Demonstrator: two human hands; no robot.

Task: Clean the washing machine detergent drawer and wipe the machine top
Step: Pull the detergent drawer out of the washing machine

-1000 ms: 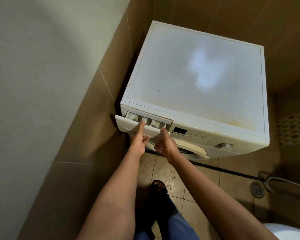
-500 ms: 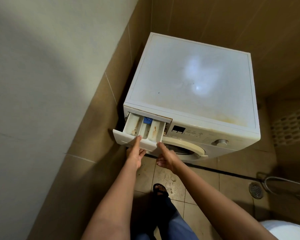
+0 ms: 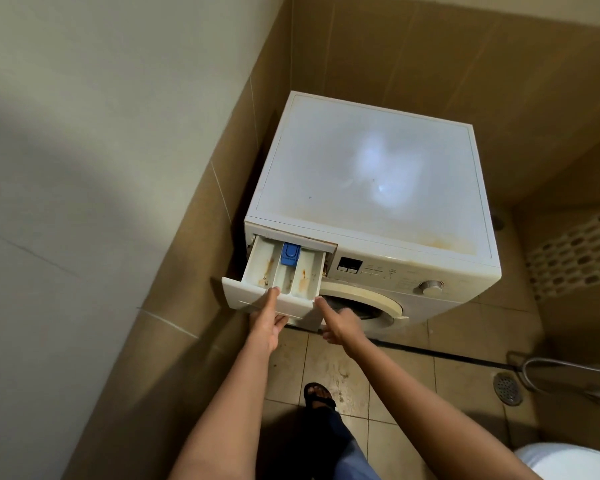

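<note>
- Two hands hold the drawer (image 3: 257,301) by its front panel. The left hand (image 3: 266,329) has its thumb on the panel's upper edge near the middle and its fingers curled underneath.
- The right hand (image 3: 340,329) takes the panel's right end, with the thumb up against the corner. Its fingers are curled below, and how far they reach under is hidden.
- The drawer stands pulled well out of the machine (image 3: 395,268) at the upper left of its front, but its back end is still in the slot.
- It has three compartments side by side. The left and right ones carry rusty brown stains, and a blue insert (image 3: 289,254) sits at the back of the middle one.
- Just right of the slot is a dark display (image 3: 350,264), and further right a round knob (image 3: 430,285).
- The round door (image 3: 378,299) lies below, partly behind the right hand.
- The top (image 3: 343,161) is white and dull, with a bright glare patch and an orange-brown stain along its front right edge.
- The machine stands in a tiled corner, close to the walls on its left and behind.
- On the floor are a sandalled foot (image 3: 319,394) below the hands, a round drain (image 3: 507,388) far right, and a metal hose (image 3: 568,370) beside it.
</note>
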